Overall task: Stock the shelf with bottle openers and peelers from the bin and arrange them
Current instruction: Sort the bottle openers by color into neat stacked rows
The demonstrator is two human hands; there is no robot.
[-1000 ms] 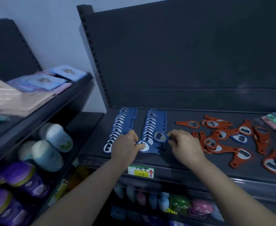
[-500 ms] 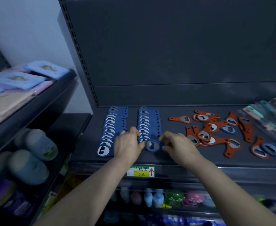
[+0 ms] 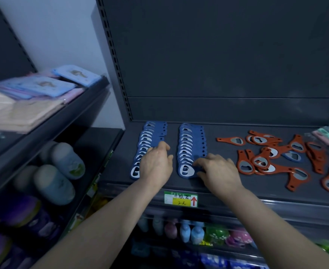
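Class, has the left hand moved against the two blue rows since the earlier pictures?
Yes: the left hand has shifted left, from the right blue row onto the left blue row.

Matt blue openers (image 3: 191, 146) and matt orange openers (image 3: 260, 161), seemingly plastic with dull metal inserts, lie on a smooth dark matt shelf (image 3: 227, 187) bearing a paper tag (image 3: 180, 199).

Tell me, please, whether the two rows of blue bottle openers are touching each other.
Apart. The head view shows bare shelf between the left row and the right row, though the left hand covers the near part.
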